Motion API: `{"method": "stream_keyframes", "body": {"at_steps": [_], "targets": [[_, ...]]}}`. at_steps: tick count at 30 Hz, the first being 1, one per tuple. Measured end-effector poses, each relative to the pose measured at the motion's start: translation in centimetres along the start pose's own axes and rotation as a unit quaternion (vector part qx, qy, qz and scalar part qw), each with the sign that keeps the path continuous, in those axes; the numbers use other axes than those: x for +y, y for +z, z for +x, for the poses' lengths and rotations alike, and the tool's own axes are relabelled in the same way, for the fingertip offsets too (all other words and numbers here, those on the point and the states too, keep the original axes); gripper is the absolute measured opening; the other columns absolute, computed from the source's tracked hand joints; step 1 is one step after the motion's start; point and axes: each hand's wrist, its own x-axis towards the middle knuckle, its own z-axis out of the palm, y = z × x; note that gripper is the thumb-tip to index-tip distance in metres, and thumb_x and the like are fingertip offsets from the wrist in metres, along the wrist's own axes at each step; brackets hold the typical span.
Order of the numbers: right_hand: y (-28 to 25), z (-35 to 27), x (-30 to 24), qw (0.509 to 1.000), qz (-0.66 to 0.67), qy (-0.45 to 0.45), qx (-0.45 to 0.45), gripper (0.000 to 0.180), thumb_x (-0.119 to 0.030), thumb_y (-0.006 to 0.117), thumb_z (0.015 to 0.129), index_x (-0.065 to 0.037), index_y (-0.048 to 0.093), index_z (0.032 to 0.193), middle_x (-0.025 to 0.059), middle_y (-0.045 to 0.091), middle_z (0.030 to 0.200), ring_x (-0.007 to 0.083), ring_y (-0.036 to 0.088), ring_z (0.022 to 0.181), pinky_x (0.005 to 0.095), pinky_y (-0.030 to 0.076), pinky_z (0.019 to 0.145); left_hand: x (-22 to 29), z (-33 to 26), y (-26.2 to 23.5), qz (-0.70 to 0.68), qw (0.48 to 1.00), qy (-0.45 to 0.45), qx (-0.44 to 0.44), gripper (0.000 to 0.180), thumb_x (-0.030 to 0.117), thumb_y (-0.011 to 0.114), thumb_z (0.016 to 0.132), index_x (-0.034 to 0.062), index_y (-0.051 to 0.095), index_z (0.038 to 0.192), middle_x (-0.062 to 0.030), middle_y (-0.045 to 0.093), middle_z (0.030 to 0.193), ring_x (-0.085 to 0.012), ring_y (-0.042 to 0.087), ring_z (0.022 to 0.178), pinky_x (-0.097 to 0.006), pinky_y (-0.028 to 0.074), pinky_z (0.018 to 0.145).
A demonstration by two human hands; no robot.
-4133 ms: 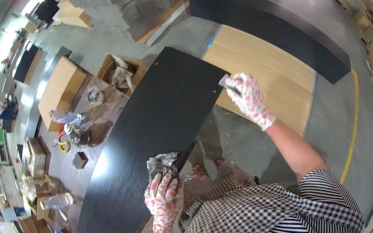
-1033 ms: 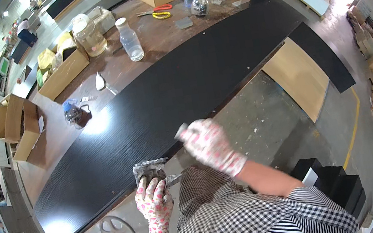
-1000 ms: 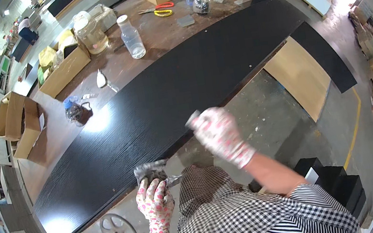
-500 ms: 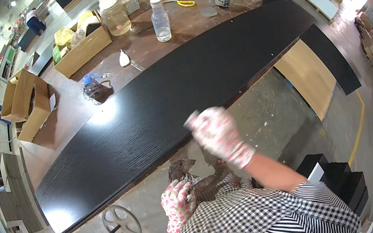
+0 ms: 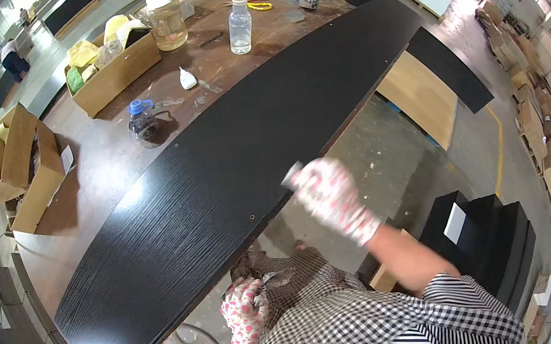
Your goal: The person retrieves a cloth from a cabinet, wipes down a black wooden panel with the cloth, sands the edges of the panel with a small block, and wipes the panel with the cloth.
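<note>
A long black wood-grain board [image 5: 229, 150] with a curved far edge lies across the table before me. My right hand [image 5: 334, 199], in a white glove with pink flowers, is closed on a small flat grey piece [image 5: 291, 174] at the board's near edge; motion blurs it. My left hand [image 5: 245, 313], gloved alike, is closed low by my checked apron, below the near edge. Dark crumpled cloth [image 5: 276, 279] sticks out beside its fingers. Small holes show in the board's surface.
Behind the board, the brown table [image 5: 216, 63] carries a glass bottle [image 5: 239, 26], a large jar [image 5: 167, 24], a white squeeze bottle [image 5: 187, 78], a blue-capped bottle [image 5: 142, 124], scissors [image 5: 259, 3] and open cartons [image 5: 115, 75]. Black boards [image 5: 488, 233] are stacked at my right.
The whole view has shifted, bringing the board's holes into sight. My right hand stays near the board's near edge with the grey piece. My left hand is still closed beside the apron.
</note>
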Motion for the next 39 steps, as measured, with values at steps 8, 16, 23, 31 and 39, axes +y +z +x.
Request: {"method": "stream_keyframes", "body": {"at_steps": [8, 16, 23, 31, 39], "targets": [[-6.5, 4.3, 21.3, 0.968, -0.188, 0.002, 0.164, 0.009, -0.007, 0.071, 0.080, -0.010, 0.068, 0.088, 0.0104, 0.060, 0.080, 0.0286, 0.060, 0.078, 0.0397, 0.048, 0.071, 0.8, -1.4, 1.6, -0.010, 0.999, 0.039, 0.007, 0.031, 0.013, 0.070, 0.072, 0.0127, 0.070, 0.103, -0.0080, 0.068, 0.108, -0.0306, 0.061, 0.106, -0.045, 0.048, 0.089], [4.7, -3.5, -5.7, 0.989, 0.047, -0.141, -0.023, 0.008, -0.013, 0.063, 0.083, -0.010, 0.061, 0.089, 0.0042, 0.054, 0.078, 0.0213, 0.055, 0.074, 0.0354, 0.046, 0.066, 1.9, -2.8, 1.6, 0.025, 0.999, 0.006, 0.039, 0.030, 0.012, 0.068, 0.072, 0.0116, 0.070, 0.102, -0.0083, 0.067, 0.108, -0.0303, 0.061, 0.106, -0.044, 0.048, 0.087], [4.4, -2.1, -5.9, 0.980, 0.022, -0.198, -0.007, 0.021, -0.014, 0.065, 0.081, -0.013, 0.066, 0.101, 0.0060, 0.057, 0.088, 0.0228, 0.056, 0.084, 0.0375, 0.049, 0.072, 2.9, -5.1, 1.3, 0.052, 0.995, -0.016, 0.082, 0.030, 0.016, 0.072, 0.071, 0.0132, 0.070, 0.101, -0.0062, 0.068, 0.107, -0.0284, 0.063, 0.105, -0.041, 0.050, 0.083], [7.7, -4.9, -10.4, 0.980, 0.022, -0.195, -0.035, 0.019, -0.018, 0.064, 0.080, -0.011, 0.065, 0.098, 0.0051, 0.054, 0.083, 0.0234, 0.055, 0.079, 0.0371, 0.047, 0.067, 1.0, -5.3, 0.0, 0.008, 0.997, 0.005, 0.072, 0.028, 0.011, 0.072, 0.070, 0.0116, 0.071, 0.098, -0.0069, 0.068, 0.106, -0.0282, 0.062, 0.105, -0.042, 0.050, 0.086], [7.7, -4.8, -11.8, 0.994, -0.033, -0.104, 0.025, 0.025, -0.008, 0.070, 0.075, -0.010, 0.066, 0.100, 0.0094, 0.059, 0.088, 0.0263, 0.057, 0.083, 0.0405, 0.049, 0.073, -7.2, -10.4, -3.8, -0.031, 0.997, -0.008, 0.074, 0.032, 0.015, 0.071, 0.073, 0.0125, 0.069, 0.105, -0.0073, 0.068, 0.107, -0.0289, 0.062, 0.104, -0.042, 0.048, 0.090]]}}
